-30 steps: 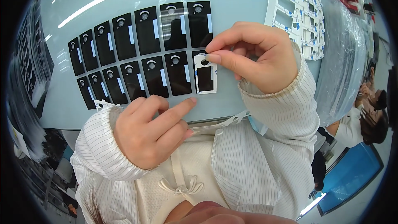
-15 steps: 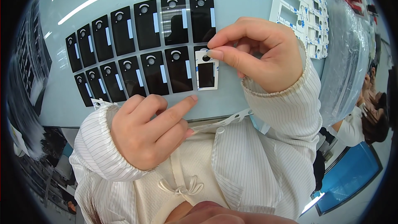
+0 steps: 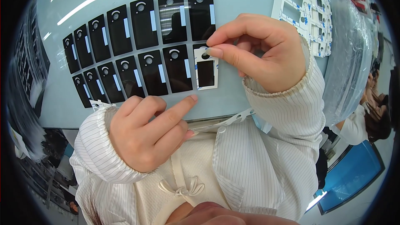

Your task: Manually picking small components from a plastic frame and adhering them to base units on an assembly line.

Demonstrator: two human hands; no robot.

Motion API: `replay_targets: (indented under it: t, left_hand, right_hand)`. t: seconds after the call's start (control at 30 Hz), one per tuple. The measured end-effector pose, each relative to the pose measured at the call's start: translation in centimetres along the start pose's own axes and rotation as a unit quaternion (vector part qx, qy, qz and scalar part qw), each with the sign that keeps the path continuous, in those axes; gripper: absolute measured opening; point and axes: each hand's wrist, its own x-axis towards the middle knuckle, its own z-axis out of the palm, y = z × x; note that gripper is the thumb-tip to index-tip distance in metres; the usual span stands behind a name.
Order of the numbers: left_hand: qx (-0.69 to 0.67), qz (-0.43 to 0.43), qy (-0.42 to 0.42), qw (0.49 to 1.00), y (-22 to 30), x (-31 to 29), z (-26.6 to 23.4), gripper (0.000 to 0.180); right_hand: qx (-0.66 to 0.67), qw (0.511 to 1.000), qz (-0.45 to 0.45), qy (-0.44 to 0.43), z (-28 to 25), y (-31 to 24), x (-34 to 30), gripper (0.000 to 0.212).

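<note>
My right hand (image 3: 266, 54) pinches thumb and index finger at the top of a white adhesive frame (image 3: 216, 75) with blue marks. The frame lies over the nearest right black panel (image 3: 205, 74), whose dark face shows through its window. My left hand (image 3: 152, 135) is curled with its index finger stretched out, the tip on or just above the table below that frame. A white cut-out strip (image 3: 235, 119) runs along the table's front edge to the left thumb, which seems to grip it; the palm side is hidden. Several black panels (image 3: 144, 23) with round openings and pale blue tabs lie in two rows.
White die-cut sheets (image 3: 306, 12) with blue marks lie at the far right, beside clear plastic wrap (image 3: 348, 58). Bundled clear plastic (image 3: 25, 96) stands off the table's left side. Another person (image 3: 366, 118) is at the right rim, near a blue panel (image 3: 352, 179).
The panels and the adhesive frame appear slightly further left and higher in view. Both hands keep nearly the same pose, the right still pinching at the frame's top.
</note>
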Motion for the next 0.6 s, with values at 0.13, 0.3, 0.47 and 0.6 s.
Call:
replay_targets:
  t: [0.13,0.3,0.47,0.6]
  left_hand:
    - [-0.003,-0.006,-0.002,1.0,-0.07,-0.41,0.05,0.024]
    - [0.003,-0.001,-0.006,1.0,0.09,-0.26,0.01,0.025]
    - [0.016,0.001,-0.008,1.0,0.3,-0.22,-0.14,0.026]
    - [0.031,0.019,0.011,0.999,0.17,0.03,0.09,0.024]
  right_hand:
    - [-0.007,1.0,-0.003,-0.003,0.4,-0.01,0.16,0.009]
    - [-0.004,1.0,0.0,-0.001,0.25,0.07,0.01,0.009]
    - [-0.009,1.0,-0.008,0.003,0.32,0.09,0.01,0.009]
    - [-0.015,1.0,-0.012,0.005,0.36,0.17,0.04,0.009]
